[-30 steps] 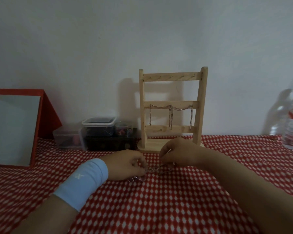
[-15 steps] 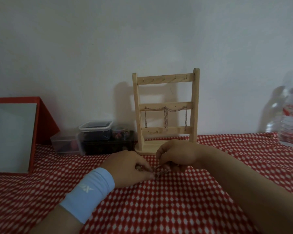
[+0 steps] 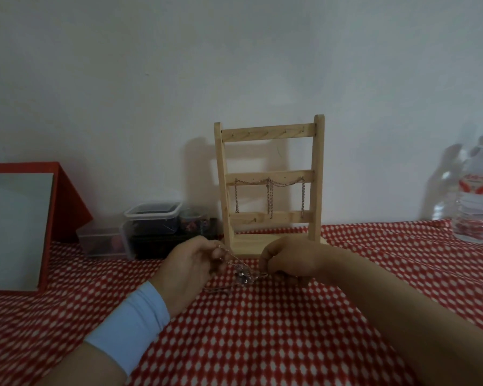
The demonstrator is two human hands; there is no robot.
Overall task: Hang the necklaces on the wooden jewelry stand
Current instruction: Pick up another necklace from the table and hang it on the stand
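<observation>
A wooden jewelry stand [image 3: 317, 174] with three crossbars stands upright against the wall at the back of the table. Thin chains [image 3: 270, 196] hang from its middle bar. In front of the stand's base my left hand [image 3: 188, 264] and my right hand [image 3: 286, 259] pinch the two ends of a silver necklace [image 3: 241, 273]. It sags between them just above the red checked cloth [image 3: 262, 330], and a small bunched pendant part shows at its middle. A pale blue wristband sits on my left wrist.
Left of the stand are clear plastic boxes [image 3: 151, 218] with small items, and a dark box under them. A red-framed mirror [image 3: 14, 229] leans at the far left. A plastic water bottle [image 3: 477, 196] stands at the right edge.
My left hand has lifted and turned palm inward, raising its end of the necklace. The camera view shifted slightly, so the stand sits a little left of where it was.
</observation>
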